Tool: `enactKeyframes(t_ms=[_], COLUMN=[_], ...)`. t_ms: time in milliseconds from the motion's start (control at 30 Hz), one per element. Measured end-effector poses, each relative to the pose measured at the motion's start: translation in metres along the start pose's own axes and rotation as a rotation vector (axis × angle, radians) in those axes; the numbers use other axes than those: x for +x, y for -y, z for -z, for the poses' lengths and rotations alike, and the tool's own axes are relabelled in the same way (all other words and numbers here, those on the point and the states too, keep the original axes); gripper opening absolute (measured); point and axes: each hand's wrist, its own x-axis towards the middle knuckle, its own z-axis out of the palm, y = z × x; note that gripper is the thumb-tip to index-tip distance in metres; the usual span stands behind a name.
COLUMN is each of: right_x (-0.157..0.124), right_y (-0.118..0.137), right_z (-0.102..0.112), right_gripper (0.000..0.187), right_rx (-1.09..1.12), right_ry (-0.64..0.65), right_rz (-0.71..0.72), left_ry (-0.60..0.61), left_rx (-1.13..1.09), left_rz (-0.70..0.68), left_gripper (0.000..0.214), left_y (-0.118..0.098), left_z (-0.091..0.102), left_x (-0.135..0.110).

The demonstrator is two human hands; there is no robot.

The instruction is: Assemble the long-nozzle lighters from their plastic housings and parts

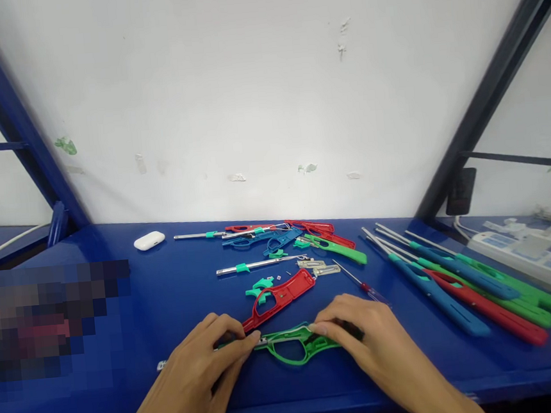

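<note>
Near the table's front edge, an opened green lighter casing (pixel 291 361) with a trigger loop lies between my hands, its inner parts showing. My left hand (pixel 207 367) is closed on its narrow neck end, thumb and forefinger pinching around the metal rod (pixel 263 340). On the other side, my right hand (pixel 368 333) is closed on the handle end, thumb and forefinger pressing at the inside; the palm hides part of the handle. Just beyond them rests a red casing half (pixel 290 289), beside teal plastic trigger pieces (pixel 260 290).
Several whole long-nosed lighters (pixel 481 304) lie at the right, near a white power strip (pixel 525 255). A screwdriver (pixel 364 285) is beyond my right hand. Toward the wall are loose casing halves (pixel 259 241), a metal tube (pixel 233 270) and a white earbud case (pixel 149 240).
</note>
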Motion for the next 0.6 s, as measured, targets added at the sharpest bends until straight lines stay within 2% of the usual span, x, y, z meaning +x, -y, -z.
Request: enactKeyframes(t_ms=[67,200,367,600], right_x=[-0.006,-0.012,-0.015,-0.018], right_y=[-0.004,-0.007,-0.008,-0.013], right_z=[-0.007,-0.013,-0.017,-0.021], right_gripper=[0.017,0.015,0.019,0.025], right_rx=[0.006,0.012,-0.031,-0.115], right_ry=[-0.039,-0.041,-0.059,-0.091], right_rz=[-0.005,0.005,0.044,0.112], left_ry=[0.009,0.002,-0.103,-0.205], left_rx=[0.003,0.028,0.105,0.155], left_rz=[0.016,0.016,-0.046,-0.148], left_gripper=[0.030,0.027,0.021,0.015], left_y=[0.000,0.000,-0.007,-0.014], left_z=[0.000,-0.002,-0.001,-0.010], left_x=[0.000,-0.002,0.001,0.022])
